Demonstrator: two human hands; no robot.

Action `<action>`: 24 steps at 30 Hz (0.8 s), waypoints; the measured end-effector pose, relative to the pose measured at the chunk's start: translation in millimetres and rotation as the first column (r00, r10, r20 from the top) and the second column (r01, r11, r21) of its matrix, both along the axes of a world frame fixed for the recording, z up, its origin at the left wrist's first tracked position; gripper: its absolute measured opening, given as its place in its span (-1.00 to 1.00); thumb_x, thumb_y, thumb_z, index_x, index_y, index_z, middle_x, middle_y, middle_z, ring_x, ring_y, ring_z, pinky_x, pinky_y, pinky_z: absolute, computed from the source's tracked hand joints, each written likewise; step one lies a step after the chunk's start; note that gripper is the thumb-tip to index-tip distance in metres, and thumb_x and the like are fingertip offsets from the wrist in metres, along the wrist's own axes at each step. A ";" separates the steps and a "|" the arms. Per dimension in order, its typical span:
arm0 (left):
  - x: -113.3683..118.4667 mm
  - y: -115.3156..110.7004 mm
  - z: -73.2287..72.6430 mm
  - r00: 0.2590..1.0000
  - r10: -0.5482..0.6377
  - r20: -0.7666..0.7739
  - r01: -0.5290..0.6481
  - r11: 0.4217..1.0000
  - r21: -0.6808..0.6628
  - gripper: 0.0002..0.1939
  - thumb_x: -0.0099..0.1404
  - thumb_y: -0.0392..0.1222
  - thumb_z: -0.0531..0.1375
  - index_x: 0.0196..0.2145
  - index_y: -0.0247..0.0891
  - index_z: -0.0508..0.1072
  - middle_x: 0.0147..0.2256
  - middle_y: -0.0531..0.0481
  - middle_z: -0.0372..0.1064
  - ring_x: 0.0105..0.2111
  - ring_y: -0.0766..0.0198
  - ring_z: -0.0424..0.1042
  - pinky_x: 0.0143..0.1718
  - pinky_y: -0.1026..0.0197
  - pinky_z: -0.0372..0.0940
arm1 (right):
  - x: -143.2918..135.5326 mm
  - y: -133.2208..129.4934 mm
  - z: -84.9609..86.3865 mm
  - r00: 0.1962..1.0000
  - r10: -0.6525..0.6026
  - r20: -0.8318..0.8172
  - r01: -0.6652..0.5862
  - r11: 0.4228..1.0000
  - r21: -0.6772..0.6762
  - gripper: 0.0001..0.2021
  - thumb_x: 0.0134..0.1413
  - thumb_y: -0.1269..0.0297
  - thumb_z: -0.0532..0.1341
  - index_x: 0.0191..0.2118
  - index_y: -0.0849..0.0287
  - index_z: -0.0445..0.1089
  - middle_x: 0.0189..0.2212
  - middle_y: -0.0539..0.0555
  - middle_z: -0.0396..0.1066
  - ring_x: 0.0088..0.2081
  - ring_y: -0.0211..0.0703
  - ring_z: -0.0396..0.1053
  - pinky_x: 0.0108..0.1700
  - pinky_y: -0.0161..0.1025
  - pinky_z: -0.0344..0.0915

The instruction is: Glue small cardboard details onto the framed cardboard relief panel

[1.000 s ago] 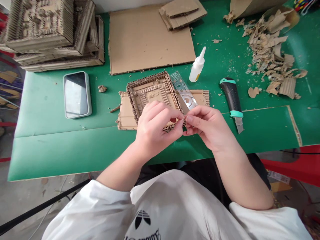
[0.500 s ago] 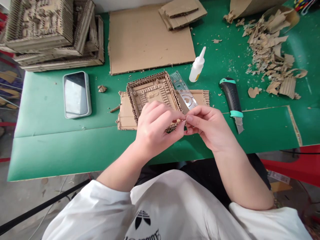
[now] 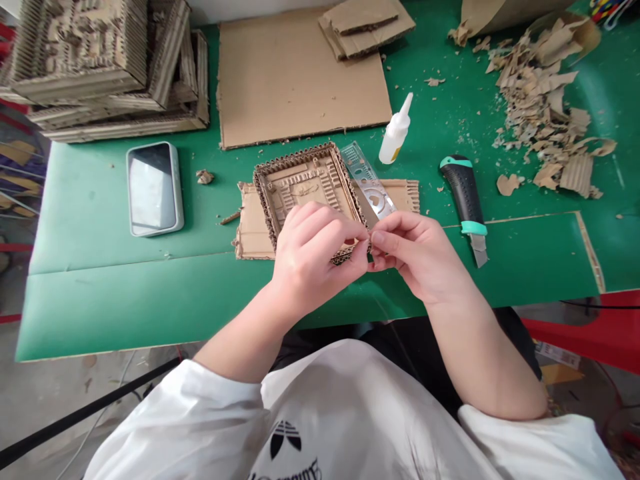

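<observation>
My left hand [image 3: 320, 250] is closed in a pinch over the near right corner of a square cardboard frame [image 3: 280, 168] with corrugated walls and raised strips inside. Beside it, my right hand [image 3: 413, 250] pinches too, its fingertips meeting those of the left. Whatever they hold between them is too small and hidden to make out. The frame rests on a flat piece of cardboard [image 3: 253, 230]. A clear plastic ruler [image 3: 367, 180] lies along the frame's right side, partly behind my right hand. Behind the ruler a white glue bottle [image 3: 394, 137] stands upright.
A utility knife [image 3: 464, 200] with its blade out lies to the right, below a heap of cardboard scraps [image 3: 545, 113]. On the left are a phone [image 3: 154, 190] and stacked cardboard frames [image 3: 120, 87]. A large cardboard sheet [image 3: 300, 80] lies at the back.
My fingertips have shifted slightly, with the left thumb and forefinger drawn a little closer together. Everything else on the table stays in place.
</observation>
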State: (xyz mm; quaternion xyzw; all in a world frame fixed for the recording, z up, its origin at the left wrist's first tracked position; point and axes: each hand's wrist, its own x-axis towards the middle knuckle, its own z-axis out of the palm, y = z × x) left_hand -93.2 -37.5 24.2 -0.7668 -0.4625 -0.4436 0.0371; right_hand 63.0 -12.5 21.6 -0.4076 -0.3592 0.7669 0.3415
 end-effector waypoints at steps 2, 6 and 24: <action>-0.1 -0.2 0.6 1.000 -0.001 0.003 0.001 1.000 -0.008 -0.87 0.13 -0.40 0.17 -0.44 -0.20 0.32 -0.54 0.09 0.35 -0.51 0.33 0.32 -0.47 0.21 0.20 | 0.0 0.1 0.2 1.000 0.004 -0.016 -0.004 1.000 -0.005 -0.78 -0.25 0.21 0.44 -0.49 0.18 0.43 -0.61 -0.11 0.41 -0.60 -0.41 0.38 -0.52 -0.45 0.41; -0.4 0.0 1.0 1.000 0.005 -0.005 -0.005 1.000 -0.011 -0.87 0.15 -0.39 0.16 -0.45 -0.20 0.31 -0.54 0.09 0.35 -0.51 0.33 0.32 -0.47 0.22 0.21 | -0.3 0.2 0.9 1.000 0.004 -0.019 -0.004 1.000 -0.011 -0.78 -0.24 0.21 0.43 -0.51 0.18 0.43 -0.62 -0.12 0.39 -0.62 -0.43 0.36 -0.52 -0.45 0.41; 0.3 -0.7 1.7 1.000 -0.007 -0.011 0.007 1.000 -0.022 -0.87 0.14 -0.38 0.16 -0.45 -0.19 0.30 -0.54 0.09 0.36 -0.51 0.33 0.32 -0.48 0.21 0.18 | -0.5 0.2 1.6 0.999 -0.009 -0.038 0.009 1.000 -0.008 -0.78 -0.21 0.20 0.42 -0.50 0.18 0.42 -0.63 -0.13 0.37 -0.64 -0.45 0.31 -0.55 -0.46 0.39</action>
